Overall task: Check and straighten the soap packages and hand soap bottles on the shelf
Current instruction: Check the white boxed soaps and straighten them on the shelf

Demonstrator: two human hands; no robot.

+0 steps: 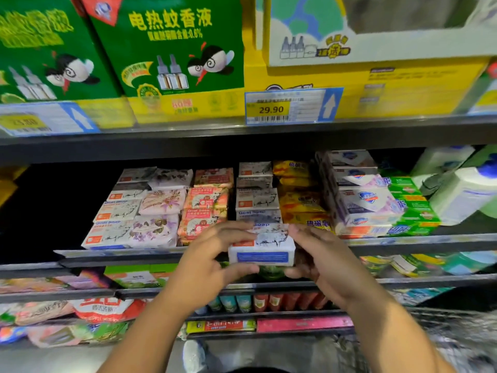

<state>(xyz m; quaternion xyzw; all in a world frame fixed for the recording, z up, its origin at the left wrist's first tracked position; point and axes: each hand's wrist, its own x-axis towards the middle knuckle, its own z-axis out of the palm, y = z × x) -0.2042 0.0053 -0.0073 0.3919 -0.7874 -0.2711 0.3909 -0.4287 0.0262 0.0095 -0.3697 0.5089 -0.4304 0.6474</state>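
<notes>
Squarely centred, a goat soap box is clamped in a two-handed grip, L hand & R hand on its short ends, long axis along the shelf edge

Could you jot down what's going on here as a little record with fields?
place: shop shelf stocked with soap
held: white soap box, at the shelf's front edge
left hand: grips the box's left end
right hand: grips its right end
behind it: a row of like boxes
far right: white bottles
price tag above: 29.90
</notes>
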